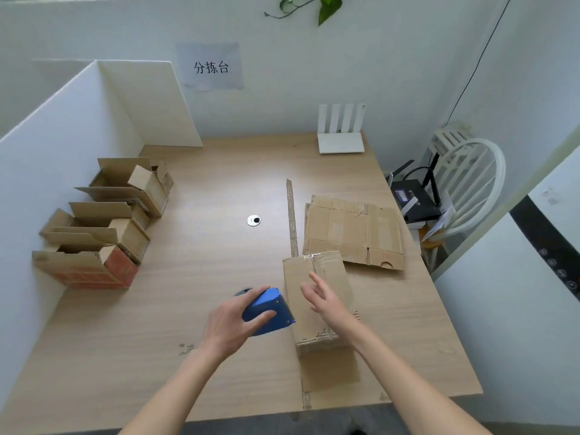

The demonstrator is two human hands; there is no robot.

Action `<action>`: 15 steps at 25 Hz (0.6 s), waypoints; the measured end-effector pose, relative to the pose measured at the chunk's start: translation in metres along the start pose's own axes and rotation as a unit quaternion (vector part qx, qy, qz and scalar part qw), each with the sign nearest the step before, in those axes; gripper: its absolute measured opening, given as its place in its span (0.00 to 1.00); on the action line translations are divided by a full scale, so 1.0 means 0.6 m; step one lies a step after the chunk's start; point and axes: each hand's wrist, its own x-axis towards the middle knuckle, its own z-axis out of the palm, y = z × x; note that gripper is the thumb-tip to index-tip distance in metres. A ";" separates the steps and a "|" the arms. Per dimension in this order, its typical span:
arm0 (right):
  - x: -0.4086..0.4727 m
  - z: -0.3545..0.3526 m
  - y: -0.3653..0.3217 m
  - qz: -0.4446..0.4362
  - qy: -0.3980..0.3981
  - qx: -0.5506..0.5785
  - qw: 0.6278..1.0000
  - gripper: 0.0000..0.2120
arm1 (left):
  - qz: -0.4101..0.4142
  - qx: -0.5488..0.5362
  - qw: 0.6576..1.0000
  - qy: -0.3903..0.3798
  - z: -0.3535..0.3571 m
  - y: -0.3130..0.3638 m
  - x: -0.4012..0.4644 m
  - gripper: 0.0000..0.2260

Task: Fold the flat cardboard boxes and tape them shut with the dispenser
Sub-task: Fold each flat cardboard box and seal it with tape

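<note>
White walls close in a light wood desk [204, 189], w/ a paper sign [211, 66] taped up at the back and plant leaves [326, 6] hanging in from the top. Near the front edge, right of centre, stands the folded cardboard box [317, 296], top flaps closed, tape bits at its far and near ends. Left hand [233, 321] grips the blue tape dispenser [269, 310], fingers over the top and thumb on the near side, just left of the box; can't tell if dispenser touches the box. Right hand [326, 301] is above the box top w/ fingers spread and relaxed, holding nothing; contact w/ the cardboard unclear. Just beyond the box on the right lies a flat cardboard box [354, 232], unfolded, w/ a narrow brown strip [292, 215] on the desk beside its left edge. Along the left partition sits a row of open boxes [103, 221], flaps up, the nearest w/ a red-printed side. Round grommet [253, 220] sits mid-desk. White router [341, 133] stands at the far edge; off the right side, a white chair [467, 189] carries a black router [414, 197].
</note>
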 end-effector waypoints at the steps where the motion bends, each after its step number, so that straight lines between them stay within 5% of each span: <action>1: 0.004 0.011 -0.017 0.019 -0.037 0.062 0.997 0.35 | 0.015 0.007 1.000 -0.005 -0.013 0.012 0.003 0.24; 4: 0.002 0.013 -0.054 0.005 -0.069 0.113 0.991 0.25 | 0.046 0.024 0.998 -0.016 -0.046 0.047 0.014 0.27; 8: -0.006 -0.015 -0.059 -0.036 0.009 0.036 0.999 0.09 | 0.040 0.033 0.999 -0.016 -0.077 0.070 0.019 0.25; 12: -0.025 -0.026 -0.045 0.004 0.063 -0.003 0.998 0.07 | 0.048 0.081 0.995 -0.032 -0.061 0.103 0.020 0.35; 15: -0.046 -0.080 0.010 0.066 0.134 -0.054 0.987 0.06 | 0.028 0.125 0.989 -0.071 -0.047 0.097 0.007 0.29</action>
